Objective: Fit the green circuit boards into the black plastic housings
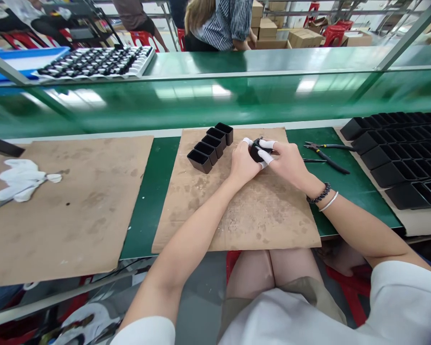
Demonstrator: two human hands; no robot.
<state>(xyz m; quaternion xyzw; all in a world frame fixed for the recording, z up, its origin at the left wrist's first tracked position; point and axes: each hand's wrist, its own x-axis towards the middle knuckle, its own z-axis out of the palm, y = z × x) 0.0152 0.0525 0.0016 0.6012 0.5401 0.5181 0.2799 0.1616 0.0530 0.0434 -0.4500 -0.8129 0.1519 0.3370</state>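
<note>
Over the middle cardboard sheet (266,206), my left hand (243,160) is closed around a small black part (256,151). White finger covers sit on several of my fingertips. My right hand (285,160) meets it from the other side, thumb and fingers pressed on the same part. My fingers hide much of its shape. Just left of my hands stands a slanting row of several open black plastic boxes (209,149). Right of my right hand, pliers (328,155) with dark and yellow handles lie on the green table, beside a thin dark tool (314,160).
Rows of black boxes (398,148) fill the right side. White gloves (19,179) lie on the left cardboard (75,211). Behind a green raised ledge (201,103) rests a white tray (143,62) of black and white parts. A person in a striped top (222,24) is beyond.
</note>
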